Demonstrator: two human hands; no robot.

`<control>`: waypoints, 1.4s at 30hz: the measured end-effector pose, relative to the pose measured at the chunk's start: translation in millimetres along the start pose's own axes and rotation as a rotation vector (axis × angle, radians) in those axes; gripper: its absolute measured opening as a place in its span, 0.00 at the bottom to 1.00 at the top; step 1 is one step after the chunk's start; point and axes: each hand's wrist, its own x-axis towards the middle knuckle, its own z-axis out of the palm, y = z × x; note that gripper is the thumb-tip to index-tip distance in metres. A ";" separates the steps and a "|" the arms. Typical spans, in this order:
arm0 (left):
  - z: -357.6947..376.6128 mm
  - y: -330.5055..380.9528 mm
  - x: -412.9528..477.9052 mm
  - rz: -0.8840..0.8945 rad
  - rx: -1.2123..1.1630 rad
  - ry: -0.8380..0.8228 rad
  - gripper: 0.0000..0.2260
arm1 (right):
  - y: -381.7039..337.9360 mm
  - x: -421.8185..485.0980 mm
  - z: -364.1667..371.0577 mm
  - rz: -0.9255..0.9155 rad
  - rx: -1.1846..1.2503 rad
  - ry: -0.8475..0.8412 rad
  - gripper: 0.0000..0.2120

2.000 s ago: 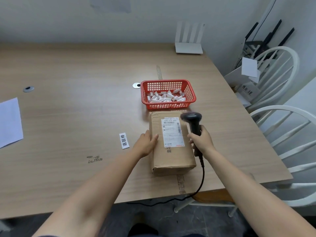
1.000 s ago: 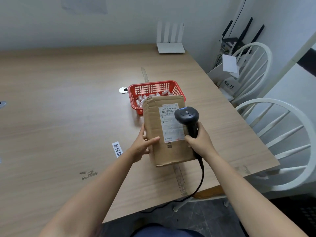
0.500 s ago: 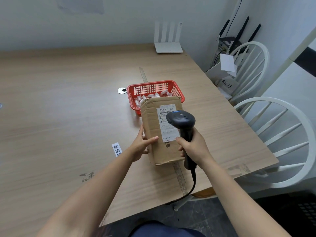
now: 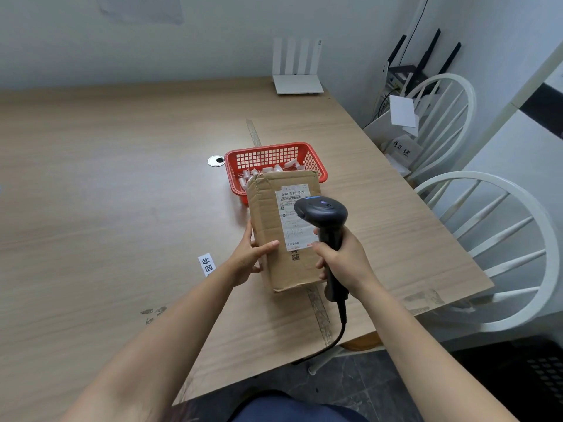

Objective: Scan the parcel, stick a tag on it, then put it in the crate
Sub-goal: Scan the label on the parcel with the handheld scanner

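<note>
A brown rectangular cardboard parcel [image 4: 281,236] is tilted up off the pale wooden table [image 4: 106,193], its far end raised in front of the red plastic mesh basket [image 4: 274,161] that stands at its twelve o'clock, and its white printed shipping label [image 4: 291,214] faces the camera. The left hand [image 4: 248,258] reaches in from seven o'clock with the forearm stretched forward; its fingers wrap behind the parcel's left edge and the thumb presses flat on the front face, so the hand grips the parcel. The right hand [image 4: 342,260] comes in from five o'clock, wrist bent slightly, all fingers curled tight around the grip of a black handheld barcode scanner [image 4: 323,214]. The scanner's rounded head sits over the right part of the label, its window aimed toward ten o'clock, and its black cable [image 4: 341,327] trails down past the table edge. Small white tags [image 4: 269,170] lie inside the basket. A small white paper slip with black characters [image 4: 207,264] lies on the table at the parcel's nine o'clock, just beside the left wrist.
</note>
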 end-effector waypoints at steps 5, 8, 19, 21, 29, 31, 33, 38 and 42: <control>-1.4 -5.2 3.9 -0.047 -0.006 0.031 0.40 | 2.7 2.2 -4.4 -0.017 -0.011 0.019 0.10; -2.0 -9.0 4.6 -0.130 -0.038 0.039 0.36 | 6.6 5.3 -8.9 -0.026 -0.038 0.010 0.11; 5.3 -14.7 8.0 -0.194 0.085 0.089 0.25 | 40.9 40.5 -48.6 0.079 -0.215 0.110 0.13; 7.3 -13.9 7.6 -0.148 0.142 0.133 0.25 | 56.1 53.8 -58.2 0.148 -0.300 0.130 0.15; -1.7 -20.5 1.6 -0.102 0.386 0.171 0.32 | 110.5 84.1 -65.1 0.312 -0.579 0.191 0.29; -3.2 -22.4 -1.1 -0.105 0.424 0.182 0.33 | 115.8 85.7 -60.1 0.329 -0.614 0.216 0.32; -4.5 -24.5 -2.4 -0.106 0.438 0.200 0.33 | 119.8 85.6 -55.6 0.341 -0.648 0.213 0.33; -6.3 -26.5 -5.1 -0.106 0.420 0.213 0.33 | 132.0 83.5 -46.5 0.369 -0.690 0.200 0.36; -7.2 -24.9 -7.7 -0.089 0.458 0.217 0.32 | 137.2 80.5 -41.7 0.375 -0.681 0.216 0.36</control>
